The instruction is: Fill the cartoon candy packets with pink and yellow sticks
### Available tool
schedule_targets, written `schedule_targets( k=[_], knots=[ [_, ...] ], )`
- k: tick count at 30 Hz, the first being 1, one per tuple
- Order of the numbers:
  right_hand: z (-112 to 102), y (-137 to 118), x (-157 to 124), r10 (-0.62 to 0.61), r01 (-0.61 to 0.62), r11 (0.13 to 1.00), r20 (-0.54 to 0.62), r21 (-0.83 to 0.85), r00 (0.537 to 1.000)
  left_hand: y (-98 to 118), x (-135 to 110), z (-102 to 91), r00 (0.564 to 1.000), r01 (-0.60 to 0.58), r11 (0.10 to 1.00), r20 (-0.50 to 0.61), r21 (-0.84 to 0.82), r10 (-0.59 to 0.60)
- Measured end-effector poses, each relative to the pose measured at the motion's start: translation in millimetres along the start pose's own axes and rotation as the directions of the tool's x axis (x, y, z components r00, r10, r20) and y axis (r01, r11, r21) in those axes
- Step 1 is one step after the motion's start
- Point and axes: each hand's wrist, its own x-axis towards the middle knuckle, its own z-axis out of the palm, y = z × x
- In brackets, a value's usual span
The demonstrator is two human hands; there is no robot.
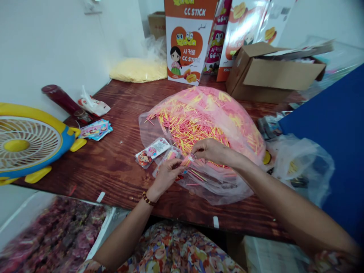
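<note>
Over the bench [122, 121], the left hand [166, 173] pinches one end of a small packet [187, 161] and the right hand [212, 150] the other, just in front of the big bag [241, 113] of pink and yellow sticks [190, 131].

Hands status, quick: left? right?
Left hand: closed, pinching a small clear packet of sticks.
Right hand: closed at the packet's end; what it grips can't be told.
</note>
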Motion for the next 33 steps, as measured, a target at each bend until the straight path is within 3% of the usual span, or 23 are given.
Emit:
schedule_targets(
  k=[6,11,14,17,20,24,27,30,33],
  knots=[
    [8,1,-1,-0.127,0.114,0.989,-0.158,-0.09,0.979,-1,3,-3.7,0.996,0.084,0.988,0.031,-0.129,-0.081],
    [10,8,-1,-0.13,0.139,0.99,-0.191,0.032,0.973,1,2,-4.4,0.988,0.153,0.962,0.065,-0.225,-0.142],
    [15,11,1,-0.076,0.141,0.972,-0.321,0.187,0.944,0,1,-4.3,0.986,0.167,0.951,0.07,-0.26,-0.154],
    [23,10,4,0.041,0.139,0.9,-0.398,0.412,0.917,0,1,-4.2,0.986,0.166,0.942,0.082,-0.293,-0.148],
    [30,9,9,0.154,0.155,0.774,-0.42,0.614,0.894,3,0,-3.8,0.982,0.19,0.927,0.082,-0.324,-0.172],
    [28,11,17,0.261,0.247,0.641,-0.508,0.727,0.821,5,-1,-4.4,0.969,0.245,0.901,0.081,-0.357,-0.232],
    [28,15,16,0.289,0.24,0.648,-0.525,0.723,0.801,3,-2,-7.6,0.968,0.246,0.899,0.045,-0.362,-0.247],
    [43,23,7,0.31,0.141,0.689,-0.465,0.711,0.83,-1,-3,-13.1,0.963,0.232,0.91,-0.051,-0.343,-0.264],
    [70,33,-2,0.281,0.019,0.789,-0.389,0.614,0.877,-5,-3,-17.9,0.958,0.237,0.922,-0.085,-0.305,-0.274]
  ],
)
